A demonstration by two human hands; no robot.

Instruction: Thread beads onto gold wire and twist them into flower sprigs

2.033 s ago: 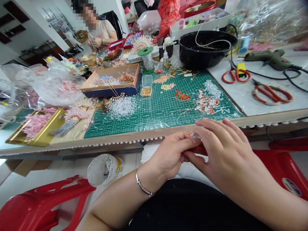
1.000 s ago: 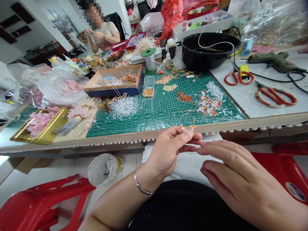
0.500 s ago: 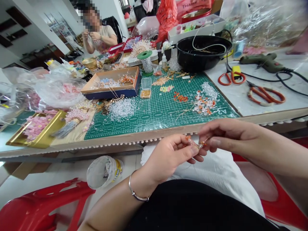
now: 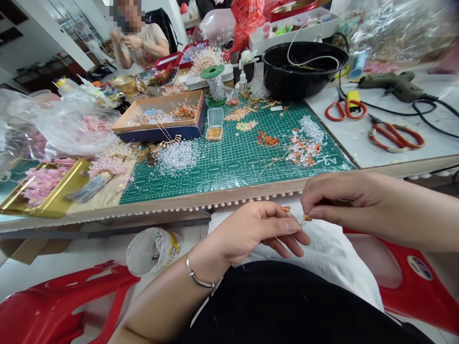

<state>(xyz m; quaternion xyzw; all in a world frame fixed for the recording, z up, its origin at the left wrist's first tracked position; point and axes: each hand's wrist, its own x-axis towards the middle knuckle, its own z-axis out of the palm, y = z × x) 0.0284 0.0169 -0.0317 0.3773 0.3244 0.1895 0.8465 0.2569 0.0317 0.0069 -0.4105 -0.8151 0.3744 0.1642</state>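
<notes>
While left hand [image 4: 256, 227] pinches the beaded piece [image 4: 307, 217] thumb-to-index, right hand [image 4: 333, 196] grips its orange end.
Left's lower fingers splayed, right's curled; piece between both hands' fingertips, cutting mat [image 4: 229, 179] beyond.

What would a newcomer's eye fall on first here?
Probably the green mat, bright across the middle of the table. Next, the black basin at its back right and the red stool at the view's lower left. Then the left hand and right hand, close together at orange beads before the table's front edge.
</notes>
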